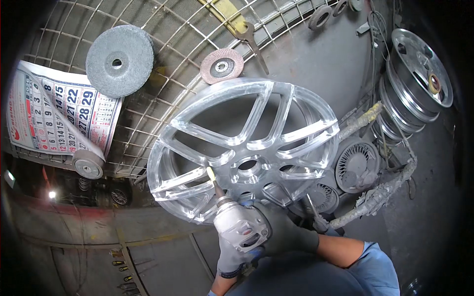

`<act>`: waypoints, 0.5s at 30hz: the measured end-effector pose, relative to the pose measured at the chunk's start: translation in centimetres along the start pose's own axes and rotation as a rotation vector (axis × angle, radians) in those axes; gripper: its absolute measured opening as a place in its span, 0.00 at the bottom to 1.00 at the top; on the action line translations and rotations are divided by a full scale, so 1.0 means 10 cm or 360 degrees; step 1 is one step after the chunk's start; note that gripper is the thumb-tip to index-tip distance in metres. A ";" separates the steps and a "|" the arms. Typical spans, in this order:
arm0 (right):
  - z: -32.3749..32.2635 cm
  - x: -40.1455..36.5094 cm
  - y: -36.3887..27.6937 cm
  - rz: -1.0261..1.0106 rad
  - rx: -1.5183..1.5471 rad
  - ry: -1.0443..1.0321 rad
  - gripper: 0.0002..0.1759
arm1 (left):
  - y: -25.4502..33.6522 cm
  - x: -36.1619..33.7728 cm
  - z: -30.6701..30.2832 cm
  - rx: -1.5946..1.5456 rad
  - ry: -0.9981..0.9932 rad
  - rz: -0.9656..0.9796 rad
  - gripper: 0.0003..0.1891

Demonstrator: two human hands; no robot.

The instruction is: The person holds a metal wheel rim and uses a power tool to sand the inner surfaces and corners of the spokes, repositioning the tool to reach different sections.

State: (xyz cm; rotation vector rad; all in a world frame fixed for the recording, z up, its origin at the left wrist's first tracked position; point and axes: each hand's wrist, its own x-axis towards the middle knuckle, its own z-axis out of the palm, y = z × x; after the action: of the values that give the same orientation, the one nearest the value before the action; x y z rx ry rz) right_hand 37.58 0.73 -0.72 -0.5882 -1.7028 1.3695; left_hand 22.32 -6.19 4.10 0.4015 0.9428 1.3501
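Note:
A bare-metal alloy wheel (pixel 249 143) with split spokes stands tilted in front of me, its centre hole facing me. I hold a silver-grey die grinder (pixel 241 224) low in the view, and its pale, pointed bit (pixel 211 174) overlaps a spoke left of the hub. My left hand (pixel 230 257), in a grey glove, is closed around the tool's body from the left and below. From the right, my gloved right hand (pixel 286 229) is closed on the same tool, its fingers partly hidden behind the housing.
Behind the wheel, a wire grid carries a grey abrasive wheel (pixel 121 61), a flap disc (pixel 221 66), a wrench (pixel 251 42) and a calendar (pixel 64 111). Stacked rims (pixel 417 74) stand at right, near crusted bars (pixel 380 192) and a wheel cover (pixel 357 165).

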 end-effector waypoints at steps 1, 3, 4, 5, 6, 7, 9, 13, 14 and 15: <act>0.02 -0.02 0.06 -0.0007 0.0057 -0.0041 0.51 | -0.01 0.02 -0.02 -0.0006 -0.0002 0.0000 0.21; 0.02 -0.03 0.08 -0.0013 0.0113 -0.0083 0.50 | -0.03 0.05 -0.04 0.0428 0.0093 -0.0020 0.24; -0.01 -0.01 0.05 -0.0090 0.0128 0.0034 0.50 | -0.03 0.07 -0.05 0.0424 0.0092 -0.0020 0.24; -0.02 0.00 0.03 -0.0165 0.0140 0.0151 0.50 | -0.02 0.10 -0.05 0.1114 -0.0080 0.0203 0.27; -0.02 0.00 0.03 -0.0162 0.0133 0.0150 0.50 | -0.02 0.11 -0.08 0.1799 -0.0258 0.0432 0.31; -0.02 0.00 0.04 -0.0149 0.0163 0.0191 0.50 | -0.05 0.14 -0.17 0.1832 -0.0220 0.0442 0.35; -0.04 0.00 0.04 -0.0138 0.0187 0.0226 0.49 | -0.20 0.16 -0.47 0.1706 -0.0113 0.0375 0.35; -0.09 -0.04 0.00 0.0057 -0.0106 0.0154 0.50 | -0.31 0.30 -0.52 0.1234 -0.0114 0.0182 0.37; -0.10 -0.05 -0.01 0.0179 -0.0176 0.0157 0.50 | -0.36 0.34 -0.54 0.1225 -0.0123 0.0186 0.37; -0.12 -0.06 -0.03 0.0179 -0.0187 0.0157 0.50 | -0.41 0.38 -0.58 0.1313 -0.0168 0.0228 0.38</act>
State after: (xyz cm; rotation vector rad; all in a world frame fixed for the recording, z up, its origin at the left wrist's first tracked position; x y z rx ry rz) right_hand 38.95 0.83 -0.54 -0.8156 -1.7000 1.3020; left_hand 20.32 -5.09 -3.66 1.1701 1.3785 0.9972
